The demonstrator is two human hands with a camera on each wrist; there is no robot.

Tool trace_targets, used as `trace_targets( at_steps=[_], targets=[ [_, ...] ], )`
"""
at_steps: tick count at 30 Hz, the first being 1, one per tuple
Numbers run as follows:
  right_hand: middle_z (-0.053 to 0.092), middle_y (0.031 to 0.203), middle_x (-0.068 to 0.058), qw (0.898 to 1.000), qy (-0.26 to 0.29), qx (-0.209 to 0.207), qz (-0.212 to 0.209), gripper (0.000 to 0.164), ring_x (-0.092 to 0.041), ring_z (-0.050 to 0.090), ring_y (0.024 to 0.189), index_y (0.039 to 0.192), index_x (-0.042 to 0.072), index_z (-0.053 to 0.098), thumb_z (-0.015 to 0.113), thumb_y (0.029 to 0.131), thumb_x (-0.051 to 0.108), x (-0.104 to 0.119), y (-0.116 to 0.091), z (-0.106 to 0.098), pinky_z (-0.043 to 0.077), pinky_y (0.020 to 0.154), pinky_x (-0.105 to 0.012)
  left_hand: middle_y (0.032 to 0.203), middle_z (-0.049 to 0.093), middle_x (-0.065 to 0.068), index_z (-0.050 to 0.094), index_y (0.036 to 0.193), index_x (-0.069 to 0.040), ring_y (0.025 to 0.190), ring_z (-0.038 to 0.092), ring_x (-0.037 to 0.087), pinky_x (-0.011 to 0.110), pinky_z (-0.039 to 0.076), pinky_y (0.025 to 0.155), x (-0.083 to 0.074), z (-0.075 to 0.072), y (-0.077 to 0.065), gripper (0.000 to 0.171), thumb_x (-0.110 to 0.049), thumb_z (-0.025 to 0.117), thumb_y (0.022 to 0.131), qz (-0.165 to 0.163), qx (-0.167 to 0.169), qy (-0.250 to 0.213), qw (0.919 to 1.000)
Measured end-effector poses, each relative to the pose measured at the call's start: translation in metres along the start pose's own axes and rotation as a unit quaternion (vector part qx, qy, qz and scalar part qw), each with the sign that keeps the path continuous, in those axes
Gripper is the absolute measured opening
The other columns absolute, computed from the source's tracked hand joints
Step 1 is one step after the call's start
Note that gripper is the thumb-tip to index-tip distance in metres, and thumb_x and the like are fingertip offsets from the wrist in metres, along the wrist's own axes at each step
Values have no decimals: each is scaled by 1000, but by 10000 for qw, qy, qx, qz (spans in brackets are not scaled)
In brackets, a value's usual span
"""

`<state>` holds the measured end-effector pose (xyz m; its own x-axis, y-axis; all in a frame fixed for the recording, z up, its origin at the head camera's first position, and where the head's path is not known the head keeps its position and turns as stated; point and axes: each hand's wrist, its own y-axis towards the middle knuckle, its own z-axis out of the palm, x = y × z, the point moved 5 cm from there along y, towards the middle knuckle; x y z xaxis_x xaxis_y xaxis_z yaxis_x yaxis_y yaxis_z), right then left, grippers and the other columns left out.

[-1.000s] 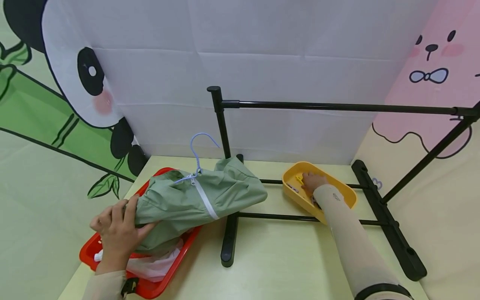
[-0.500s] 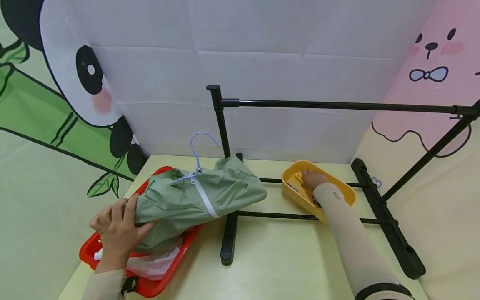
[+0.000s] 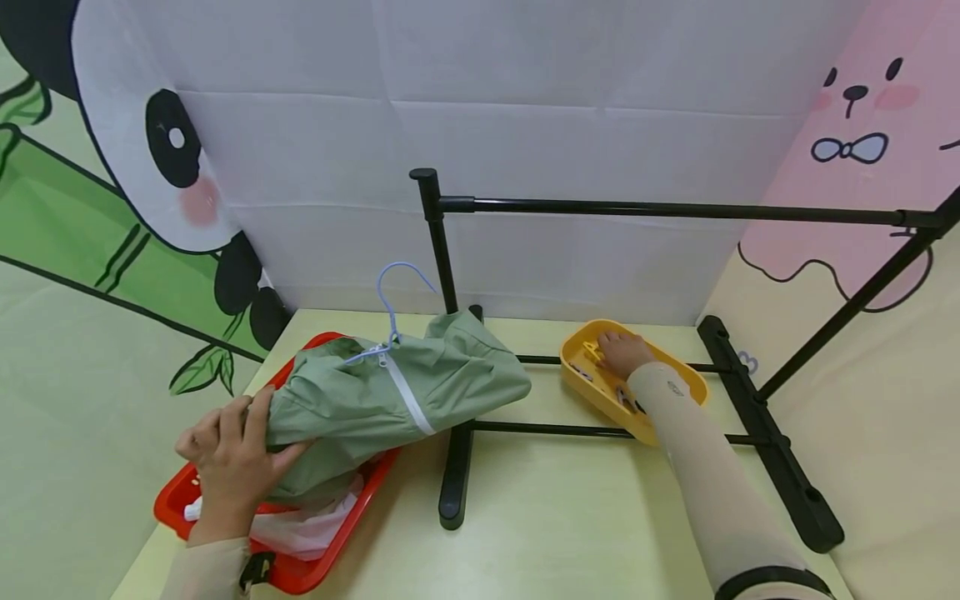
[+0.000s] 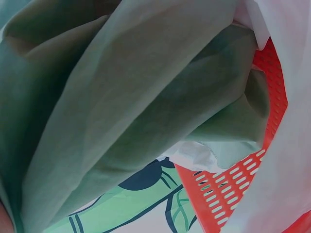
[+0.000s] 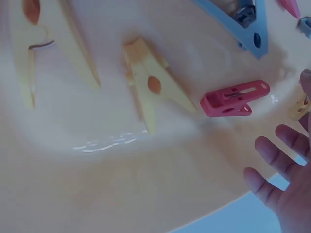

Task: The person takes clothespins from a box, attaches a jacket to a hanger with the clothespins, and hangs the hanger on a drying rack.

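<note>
A green zip-up jacket with a white zipper lies on a blue hanger over a red basket. My left hand grips the jacket's left end between thumb and fingers. Its folds fill most of the left wrist view, hiding most of that hand. At right, my right hand reaches into a yellow tray. A yellow clothespin sits between its thumb and a finger at the right wrist view's edge, and the other fingers are spread. Other clothespins lie there, including a pink one.
A black garment rack stands on the pale table, its lower bars passing at the yellow tray. Pink cloth lies in the red basket. A printed white sheet hangs behind.
The view has shifted slightly. My right hand has moved a little up in the tray, with the yellow clothespin at its fingers. My left hand keeps its hold on the jacket.
</note>
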<state>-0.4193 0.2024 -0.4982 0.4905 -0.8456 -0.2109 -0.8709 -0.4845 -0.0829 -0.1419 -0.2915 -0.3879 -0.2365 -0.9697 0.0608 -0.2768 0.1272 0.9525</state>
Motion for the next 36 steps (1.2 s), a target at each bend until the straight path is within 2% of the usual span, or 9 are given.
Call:
trace_targets(
  at_steps=[4, 11, 16, 22, 36],
  targets=[
    [53, 99, -12, 9997, -208, -143, -11, 38, -30, 59, 92, 108, 1, 54, 63, 98, 37, 0, 0, -3, 51, 83, -50, 101, 49, 24, 55, 117, -3, 89, 36, 42, 57, 10, 72, 1, 0, -1, 64, -62, 43, 96, 9, 19, -15, 10000],
    [52, 97, -12, 9981, -468, -382, -107, 38, -30, 56, 91, 102, 3, 53, 64, 97, 39, -2, 1, -7, 50, 80, -47, 101, 49, 25, 55, 117, -3, 89, 37, 43, 57, 11, 72, 2, 1, -1, 64, -62, 43, 96, -17, 21, -32, 10000],
    [52, 98, -13, 9984, -364, -409, -116, 37, -30, 55, 90, 102, 3, 53, 64, 97, 37, -3, -2, -13, 50, 81, -48, 100, 49, 25, 56, 117, -3, 89, 36, 43, 57, 11, 72, 2, 2, -1, 64, -62, 43, 95, -12, 24, -33, 10000],
    [54, 108, -17, 9985, -341, -414, -40, 39, -32, 57, 93, 105, 1, 53, 65, 97, 37, -5, -5, -17, 50, 84, -50, 100, 48, 25, 55, 118, -3, 88, 36, 42, 57, 11, 72, 2, 2, -1, 64, -62, 41, 95, 7, 119, 20, 9999],
    [50, 96, -15, 9977, -421, -518, -93, 43, -31, 55, 85, 103, -2, 51, 67, 95, 37, -6, -11, -25, 50, 85, -51, 101, 49, 25, 56, 119, -3, 89, 35, 42, 57, 10, 71, 1, 1, 0, 66, -63, 42, 96, 24, 205, -105, 9997]
  ],
)
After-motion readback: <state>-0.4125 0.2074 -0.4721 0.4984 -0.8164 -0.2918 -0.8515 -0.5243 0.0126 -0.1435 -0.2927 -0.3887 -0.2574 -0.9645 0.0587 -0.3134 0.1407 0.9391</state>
